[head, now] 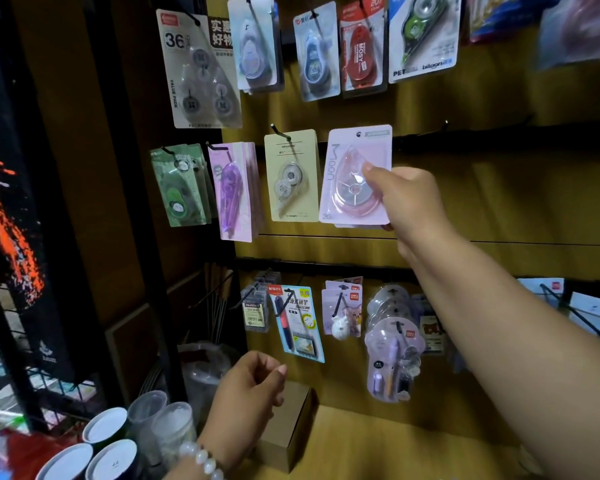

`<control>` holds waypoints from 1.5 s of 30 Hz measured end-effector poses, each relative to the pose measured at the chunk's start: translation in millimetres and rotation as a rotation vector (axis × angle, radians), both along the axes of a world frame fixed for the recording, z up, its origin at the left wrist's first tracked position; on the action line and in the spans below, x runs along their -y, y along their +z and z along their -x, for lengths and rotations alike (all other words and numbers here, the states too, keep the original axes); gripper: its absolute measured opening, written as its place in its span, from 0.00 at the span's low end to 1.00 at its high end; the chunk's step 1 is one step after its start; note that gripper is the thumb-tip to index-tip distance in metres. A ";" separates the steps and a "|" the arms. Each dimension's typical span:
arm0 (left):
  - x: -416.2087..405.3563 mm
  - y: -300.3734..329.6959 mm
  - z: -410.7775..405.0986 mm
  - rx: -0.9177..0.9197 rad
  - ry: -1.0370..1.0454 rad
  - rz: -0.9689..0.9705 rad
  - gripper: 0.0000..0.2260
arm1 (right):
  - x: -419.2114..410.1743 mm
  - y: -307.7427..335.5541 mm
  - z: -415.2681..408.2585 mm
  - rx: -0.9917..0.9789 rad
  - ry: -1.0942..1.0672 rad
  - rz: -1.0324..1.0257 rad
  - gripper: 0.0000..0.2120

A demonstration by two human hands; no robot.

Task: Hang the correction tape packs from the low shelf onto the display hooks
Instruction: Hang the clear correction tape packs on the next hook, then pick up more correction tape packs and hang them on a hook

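In the head view, the hook behind the pink correction tape pack (355,174) was hidden by the card, so whether it hung there could not be told. The right hand (407,199) pinched that pack at its right edge, thumb on the blister, just beside a beige pack (291,174) on the middle row. The left hand (248,389) hovered low, fingers loosely curled and holding nothing, above a cardboard box (284,431). White-rimmed cups (106,426) stood at lower left, contents unclear.
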State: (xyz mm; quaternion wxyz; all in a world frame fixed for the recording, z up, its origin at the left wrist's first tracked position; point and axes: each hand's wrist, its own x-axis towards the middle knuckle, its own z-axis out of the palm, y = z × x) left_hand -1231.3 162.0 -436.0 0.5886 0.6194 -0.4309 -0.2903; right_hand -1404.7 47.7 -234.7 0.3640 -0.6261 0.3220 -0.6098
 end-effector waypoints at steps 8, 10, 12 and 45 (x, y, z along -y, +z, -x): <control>-3.1 1.8 0.5 0.066 -0.006 -0.026 0.05 | 23.5 -2.7 -6.8 -0.073 -0.079 -0.056 0.12; -2.6 3.3 0.7 0.076 -0.008 -0.034 0.05 | 35.2 -1.5 -9.9 -0.109 -0.134 -0.075 0.13; 0.1 3.8 0.3 0.064 -0.007 -0.042 0.05 | 43.8 -4.7 -10.9 -0.159 -0.194 -0.067 0.16; 73.6 -133.7 75.3 0.531 -0.259 -0.507 0.11 | 27.3 -330.6 115.2 -1.212 -0.163 -0.548 0.20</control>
